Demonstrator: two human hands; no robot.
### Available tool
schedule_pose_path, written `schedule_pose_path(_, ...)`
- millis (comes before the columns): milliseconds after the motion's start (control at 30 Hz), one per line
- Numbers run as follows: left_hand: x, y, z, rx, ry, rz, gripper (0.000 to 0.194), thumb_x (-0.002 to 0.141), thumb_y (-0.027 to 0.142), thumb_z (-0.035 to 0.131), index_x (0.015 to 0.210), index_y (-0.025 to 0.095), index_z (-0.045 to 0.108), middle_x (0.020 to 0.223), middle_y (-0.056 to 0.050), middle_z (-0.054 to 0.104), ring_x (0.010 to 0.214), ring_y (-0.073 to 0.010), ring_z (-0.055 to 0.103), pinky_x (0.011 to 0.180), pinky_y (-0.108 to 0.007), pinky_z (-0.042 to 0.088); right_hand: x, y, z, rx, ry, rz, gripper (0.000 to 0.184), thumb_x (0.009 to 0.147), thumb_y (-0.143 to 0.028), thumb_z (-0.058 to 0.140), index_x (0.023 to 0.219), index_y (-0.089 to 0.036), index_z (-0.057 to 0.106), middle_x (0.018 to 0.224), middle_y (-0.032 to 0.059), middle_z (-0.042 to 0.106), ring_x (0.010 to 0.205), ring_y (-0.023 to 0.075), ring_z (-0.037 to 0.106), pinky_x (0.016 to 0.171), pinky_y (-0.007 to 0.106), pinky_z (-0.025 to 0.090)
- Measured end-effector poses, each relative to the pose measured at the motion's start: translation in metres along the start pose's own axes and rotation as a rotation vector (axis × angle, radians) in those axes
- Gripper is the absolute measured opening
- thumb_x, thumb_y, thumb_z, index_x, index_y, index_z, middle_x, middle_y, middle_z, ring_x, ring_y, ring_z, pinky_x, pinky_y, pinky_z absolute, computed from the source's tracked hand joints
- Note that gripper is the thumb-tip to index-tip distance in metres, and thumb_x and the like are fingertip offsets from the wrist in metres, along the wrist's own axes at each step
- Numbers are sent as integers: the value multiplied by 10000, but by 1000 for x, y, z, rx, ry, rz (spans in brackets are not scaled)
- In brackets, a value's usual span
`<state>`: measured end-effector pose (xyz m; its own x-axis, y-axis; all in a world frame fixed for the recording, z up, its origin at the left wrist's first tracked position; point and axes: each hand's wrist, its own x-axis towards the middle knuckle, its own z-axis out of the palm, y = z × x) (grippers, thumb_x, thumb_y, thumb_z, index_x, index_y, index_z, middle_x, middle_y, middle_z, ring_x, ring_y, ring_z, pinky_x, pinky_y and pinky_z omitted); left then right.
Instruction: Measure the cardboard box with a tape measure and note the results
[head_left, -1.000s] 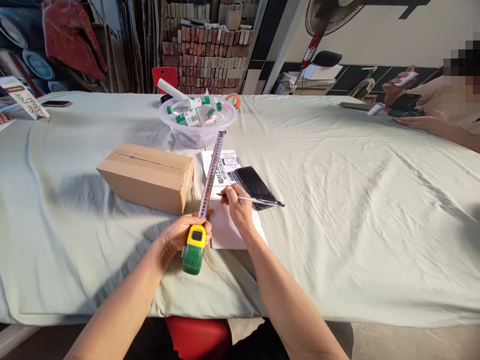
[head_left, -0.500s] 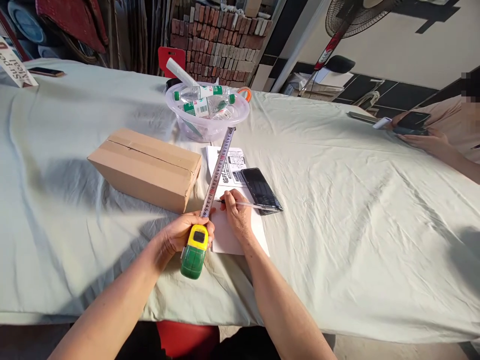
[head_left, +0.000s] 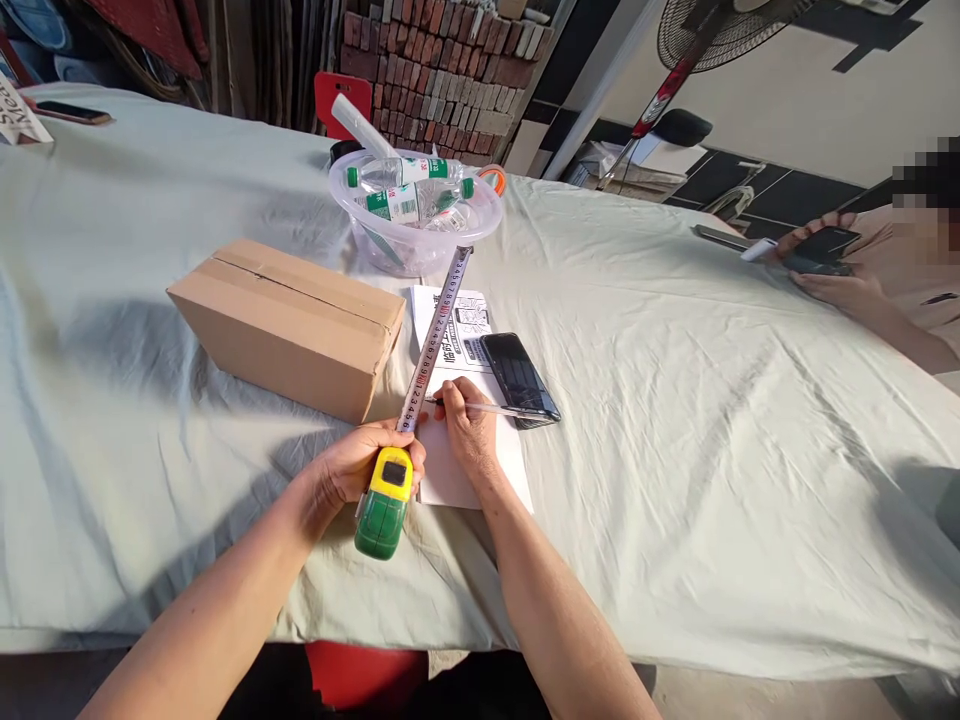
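My left hand [head_left: 364, 462] is closed round a yellow and green tape measure [head_left: 384, 505], its blade pulled out across the paper and up to near the basin. In my right hand [head_left: 469, 425] is a pen [head_left: 495, 408], its tip down on the white paper [head_left: 457, 470] beside the blade. Printed drawings and large characters cover the far part of the paper. A black phone [head_left: 519, 375] lies over the paper's right edge, close to my right hand. To the left of the blade sits a closed cardboard box [head_left: 289, 330].
A clear plastic basin [head_left: 416, 245] with several bottles [head_left: 394, 203] stands beyond the paper. Another phone [head_left: 73, 112] lies at the far left of the cloth-covered table [head_left: 675, 480]. At the right, another person's hands [head_left: 832, 270] hold a dark device. A fan [head_left: 697, 40] stands behind.
The camera view has shifted slightly. Both hands keep their grips, and the pen tip stays on the paper beside the blade with little visible movement.
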<state>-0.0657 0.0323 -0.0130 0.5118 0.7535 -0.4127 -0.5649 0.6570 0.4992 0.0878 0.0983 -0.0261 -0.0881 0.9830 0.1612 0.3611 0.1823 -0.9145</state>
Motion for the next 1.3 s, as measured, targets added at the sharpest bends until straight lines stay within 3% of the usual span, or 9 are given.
schedule_pose_path(200, 0, -2, -2, 5, 3, 16, 42, 838, 162, 546, 880, 156, 551, 641, -31, 619, 509, -163, 594, 527, -273, 486, 3, 3, -6, -13, 99, -63, 325, 920, -403, 429, 676, -221, 542, 544, -25, 536, 552, 152, 500, 593, 285, 389)
schedule_pose_path(367, 2, -2, -4, 0, 1, 17, 37, 842, 164, 550, 864, 169, 522, 645, -27, 624, 520, -167, 599, 532, -277, 491, 6, 4, -8, 15, 135, -7, 316, 908, -399, 444, 668, -221, 548, 538, -24, 535, 568, 160, 508, 596, 287, 394)
schedule_pose_path(700, 1, 1, -2, 8, -23, -19, 45, 834, 183, 559, 833, 167, 517, 654, -33, 617, 510, -184, 613, 481, -278, 491, 2, 2, -2, -80, -16, -30, 352, 910, -431, 430, 635, -221, 494, 531, -26, 517, 528, 141, 478, 557, 276, 362)
schedule_pose_path(1300, 1, 1, -1, -4, 5, -25, 43, 840, 174, 538, 808, 151, 555, 645, -38, 609, 507, -185, 611, 476, -276, 484, 2, 4, 0, -44, -48, -11, 318, 903, -395, 433, 642, -222, 488, 544, -33, 523, 517, 134, 462, 554, 272, 356)
